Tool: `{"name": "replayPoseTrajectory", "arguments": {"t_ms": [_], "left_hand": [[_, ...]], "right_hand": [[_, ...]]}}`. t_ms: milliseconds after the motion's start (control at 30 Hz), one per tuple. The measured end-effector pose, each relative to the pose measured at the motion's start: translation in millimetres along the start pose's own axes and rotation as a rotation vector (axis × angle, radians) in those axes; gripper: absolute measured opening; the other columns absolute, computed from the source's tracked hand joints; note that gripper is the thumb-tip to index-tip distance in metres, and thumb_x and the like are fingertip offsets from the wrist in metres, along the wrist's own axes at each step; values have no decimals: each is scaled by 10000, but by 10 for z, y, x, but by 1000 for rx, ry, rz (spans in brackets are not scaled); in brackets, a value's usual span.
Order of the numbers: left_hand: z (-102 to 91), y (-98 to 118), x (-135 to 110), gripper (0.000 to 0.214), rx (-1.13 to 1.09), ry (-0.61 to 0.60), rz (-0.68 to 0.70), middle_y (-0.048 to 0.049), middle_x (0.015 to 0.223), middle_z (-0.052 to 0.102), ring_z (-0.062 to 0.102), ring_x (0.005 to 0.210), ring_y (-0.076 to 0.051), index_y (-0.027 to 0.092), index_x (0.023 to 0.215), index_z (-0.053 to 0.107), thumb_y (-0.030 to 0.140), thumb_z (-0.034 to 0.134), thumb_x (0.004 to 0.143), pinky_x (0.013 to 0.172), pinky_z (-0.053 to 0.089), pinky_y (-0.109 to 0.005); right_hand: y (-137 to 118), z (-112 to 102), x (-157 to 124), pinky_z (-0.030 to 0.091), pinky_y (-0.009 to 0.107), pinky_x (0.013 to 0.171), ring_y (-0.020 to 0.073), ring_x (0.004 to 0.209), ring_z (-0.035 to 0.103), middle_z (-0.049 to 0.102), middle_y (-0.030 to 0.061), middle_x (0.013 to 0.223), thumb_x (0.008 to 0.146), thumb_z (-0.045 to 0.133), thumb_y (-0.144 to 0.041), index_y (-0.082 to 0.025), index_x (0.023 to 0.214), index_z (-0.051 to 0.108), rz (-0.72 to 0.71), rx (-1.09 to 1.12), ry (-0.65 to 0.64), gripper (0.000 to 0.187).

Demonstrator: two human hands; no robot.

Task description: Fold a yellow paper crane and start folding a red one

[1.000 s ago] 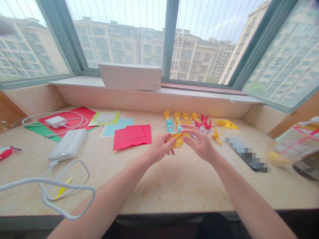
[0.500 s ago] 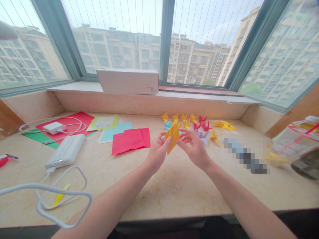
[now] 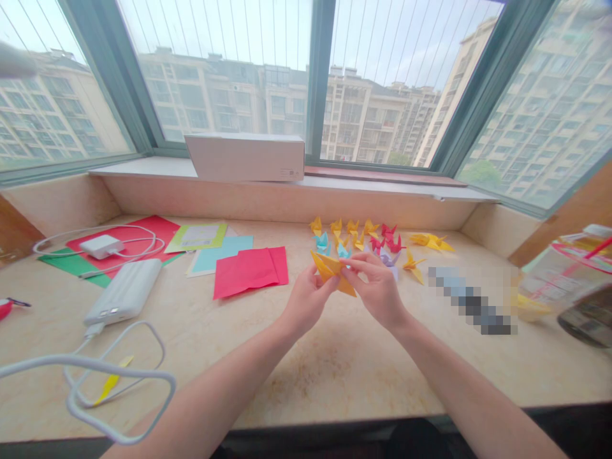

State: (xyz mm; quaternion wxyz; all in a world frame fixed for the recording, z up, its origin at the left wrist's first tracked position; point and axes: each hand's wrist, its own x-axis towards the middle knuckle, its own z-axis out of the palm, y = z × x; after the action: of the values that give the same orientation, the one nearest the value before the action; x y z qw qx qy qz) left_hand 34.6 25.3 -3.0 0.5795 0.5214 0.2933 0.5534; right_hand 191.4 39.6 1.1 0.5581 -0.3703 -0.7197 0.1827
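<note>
Between my two hands is a piece of folded yellow origami paper (image 3: 326,264), held above the counter and tilted, one point up to the left and another down to the right. My left hand (image 3: 308,296) pinches it from the left, thumb on the near face. From the right, my right hand (image 3: 373,280) grips its upper edge with thumb and fingers. Just behind stand rows of small folded paper cranes: yellow ones (image 3: 352,227), red ones (image 3: 394,242), blue ones (image 3: 322,242) and a purple one (image 3: 389,258). A yellow crane (image 3: 413,264) lies right of my right hand.
Red paper sheets (image 3: 248,271), a light blue sheet (image 3: 224,252) and a green-edged packet (image 3: 197,237) lie to the left. Further left are a white power bank (image 3: 125,290), a charger (image 3: 102,245) and looped cables (image 3: 119,370). A plastic cup (image 3: 549,274) stands at right.
The folded yellow paper has turned from upright to slanting down to the right. My right hand's fingers have closed in on its upper edge, and both hands stay close together.
</note>
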Motion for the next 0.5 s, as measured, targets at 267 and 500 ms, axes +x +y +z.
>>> {"name": "replayPoseTrajectory", "arguments": {"t_ms": [267,500], "left_hand": [[11,-23,-33,315,-39,38,-80,-104,1067,737,677,987,-235,133,1062,696,311,717,803,897,496,-351],[68,-11,-71,332,-98,75,-73,-99,1035,739,683,976,-236,142,1037,702,375,722,802,916,509,-378]], "right_hand": [[-35,68,-52,525,330,723,173,743,629,702,32,875,847,685,-231,-237,977,752,-1,-128,124,146],[-71,80,-76,527,368,769,208,825,650,707,44,881,857,671,-222,-244,888,748,-91,-202,182,86]]}}
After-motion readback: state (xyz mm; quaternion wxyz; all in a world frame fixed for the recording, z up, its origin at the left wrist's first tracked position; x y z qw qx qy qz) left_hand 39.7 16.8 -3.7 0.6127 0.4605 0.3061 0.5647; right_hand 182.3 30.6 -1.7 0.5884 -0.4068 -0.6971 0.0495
